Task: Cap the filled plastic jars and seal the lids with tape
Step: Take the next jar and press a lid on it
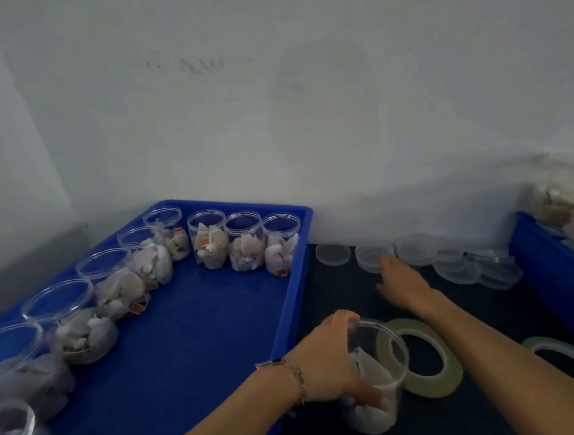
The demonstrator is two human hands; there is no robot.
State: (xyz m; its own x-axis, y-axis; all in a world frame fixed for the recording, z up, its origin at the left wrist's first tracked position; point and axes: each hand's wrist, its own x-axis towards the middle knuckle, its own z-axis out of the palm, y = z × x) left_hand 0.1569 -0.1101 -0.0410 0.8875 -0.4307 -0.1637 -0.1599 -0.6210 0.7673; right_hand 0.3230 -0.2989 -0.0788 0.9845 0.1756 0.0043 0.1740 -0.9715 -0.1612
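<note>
**Reaching for a lid**

While the left hand (327,358) grips an uncapped jar (374,382) on the dark table (335,282), fingers curled round its side, the right hand (402,282) stretches flat, fingers straight and together, touching the lids (454,262) by the wall. A tape roll (423,357) lies just beside the jar. More filled jars stand in the blue tray (191,327).

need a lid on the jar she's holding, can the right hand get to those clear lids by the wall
Probably yes: the right hand is stretched out with its fingertips at the clear lids, nothing in between; the left hand grips the jar.
</note>
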